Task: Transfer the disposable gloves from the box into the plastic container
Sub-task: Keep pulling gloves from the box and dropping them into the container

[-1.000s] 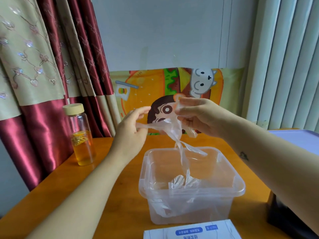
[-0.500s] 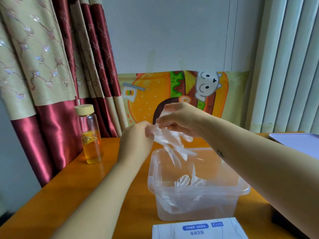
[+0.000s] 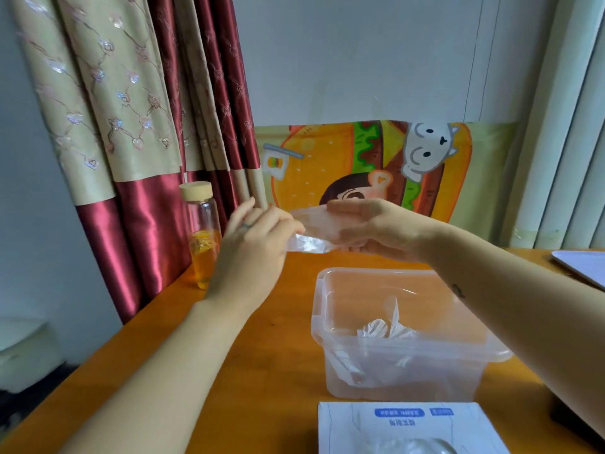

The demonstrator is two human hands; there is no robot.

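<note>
Table point(image 3: 229, 371): orange wood, curtains point(image 3: 131, 126) behind its far edge.
Plastic container point(image 3: 322, 322): open, toward the front edge; gloves point(image 3: 383, 332) already inside.
Box point(image 3: 347, 430): at the front edge, just before the container.
Hands: our left hand point(image 3: 252, 253) and right hand point(image 3: 376, 231) each pinch one glove point(image 3: 311, 239), aloft beyond the container's far-left corner.
Risk: we judge the limp film could cling to our fingers or drop outside the rim.

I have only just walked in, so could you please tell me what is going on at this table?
A person is holding one thin, clear disposable glove between the left hand and the right hand, above the table, just beyond the open plastic container. Several crumpled gloves already lie inside it. The glove box sits at the near edge, in front of the container. A bottle of amber liquid stands by the curtain.
</note>
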